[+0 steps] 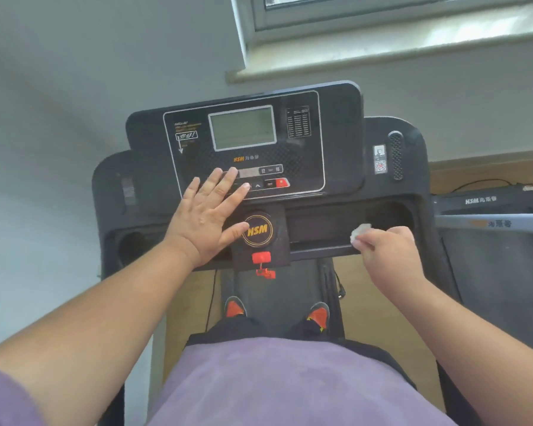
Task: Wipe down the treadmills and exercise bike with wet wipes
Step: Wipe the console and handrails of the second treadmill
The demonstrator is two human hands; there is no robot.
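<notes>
The right hand pinches a wadded wet wipe over the treadmill console tray; the left hand rests flat, fingers spread. The wipe looks soft, light and limp, so it is best bunched in the fingertips.

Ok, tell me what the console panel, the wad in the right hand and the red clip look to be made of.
Console panel: likely hard plastic, dark and matte, with a printed grid pattern. Wad pinched by the right hand: soft, crumpled white fibre, probably a wet wipe. Red clip: looks like smooth moulded plastic.
</notes>
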